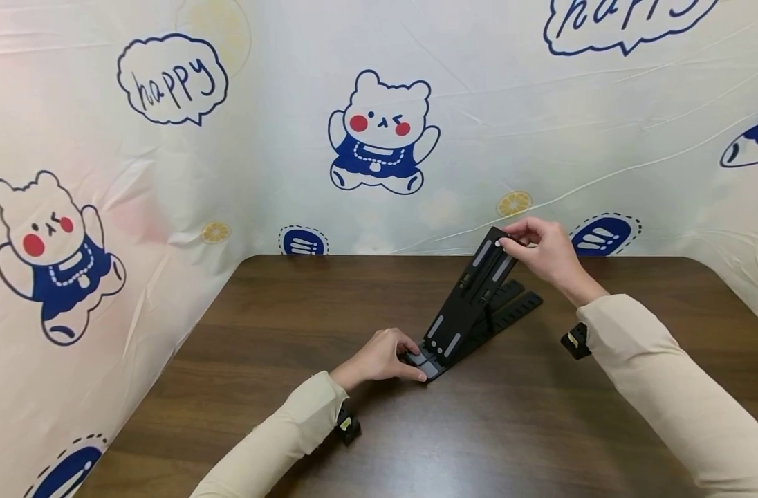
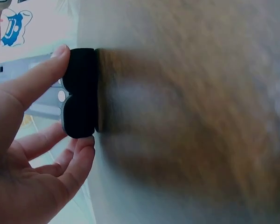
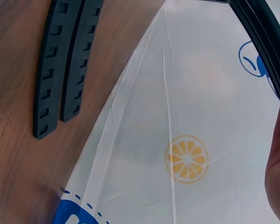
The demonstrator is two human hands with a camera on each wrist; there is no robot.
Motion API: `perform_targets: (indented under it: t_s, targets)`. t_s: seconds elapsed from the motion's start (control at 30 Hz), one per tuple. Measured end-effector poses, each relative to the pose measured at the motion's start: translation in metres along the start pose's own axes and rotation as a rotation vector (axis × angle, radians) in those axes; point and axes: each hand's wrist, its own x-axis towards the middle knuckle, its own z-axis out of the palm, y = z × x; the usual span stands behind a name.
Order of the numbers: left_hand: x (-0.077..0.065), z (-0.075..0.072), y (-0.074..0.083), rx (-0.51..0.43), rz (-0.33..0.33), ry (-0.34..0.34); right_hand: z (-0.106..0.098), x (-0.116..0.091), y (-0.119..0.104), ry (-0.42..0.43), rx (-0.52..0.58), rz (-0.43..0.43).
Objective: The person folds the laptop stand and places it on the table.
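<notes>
Two ends of the black stand (image 1: 466, 315) were in your grasp, right of centre on the wooden surface (image 1: 279, 304). Your left hand (image 1: 382, 356) pinched its near end across the width, thumb on one side and fingers on the other. Your right hand (image 1: 541, 252) gripped the top edge of the panel (image 1: 469, 294), which tilted up toward the far right, its top well apart from the two notched strips (image 1: 521, 311). Those strips ran out toward the far right and seemed to lie on the surface. You looked to be partway through setting the panel's angle, though whether you were raising or folding it could not be told. The next move probably called for a steady left hand at the near end while the right guided the panel, with fingers clear of the gap beneath.
</notes>
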Motion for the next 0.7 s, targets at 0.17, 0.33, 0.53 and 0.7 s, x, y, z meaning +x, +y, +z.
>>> perform_targets:
  t_s: [0.17, 0.33, 0.53, 0.7]
  targets:
    - [0.003, -0.004, -0.007, -0.038, 0.002, -0.015, -0.002, -0.009, -0.007, 0.077, -0.034, -0.044]
    - [0.007, -0.008, -0.014, -0.133, -0.026, -0.033, -0.005, -0.021, -0.011, 0.138, -0.088, -0.093]
    - [0.012, -0.012, -0.026, -0.287, -0.055, -0.064, -0.007, -0.031, -0.015, 0.176, -0.152, -0.136]
    - [0.012, -0.02, -0.029, -0.412, -0.073, -0.087, -0.008, -0.039, -0.022, 0.167, -0.178, -0.144]
